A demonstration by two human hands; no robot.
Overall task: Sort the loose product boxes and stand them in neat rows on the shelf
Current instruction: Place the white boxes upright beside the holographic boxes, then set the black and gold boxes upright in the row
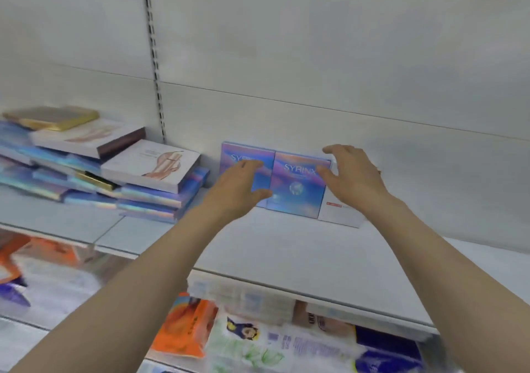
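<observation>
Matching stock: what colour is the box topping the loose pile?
Gold box, seen in the head view.

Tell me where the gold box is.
The gold box lies flat atop the pile of loose boxes at the shelf's far left, left of the slotted upright.

A pale grey flat shelf board (286, 246) carries two upright iridescent blue-violet cardboard boxes (296, 189), side by side and touching, against the back wall just beyond the fingers (329, 173). A white box (339, 215) stands beside them, under the right-hand fingers. Well left of the fingers lies a loose heap of flat boxes (94, 169), holographic blue, white and gold.
</observation>
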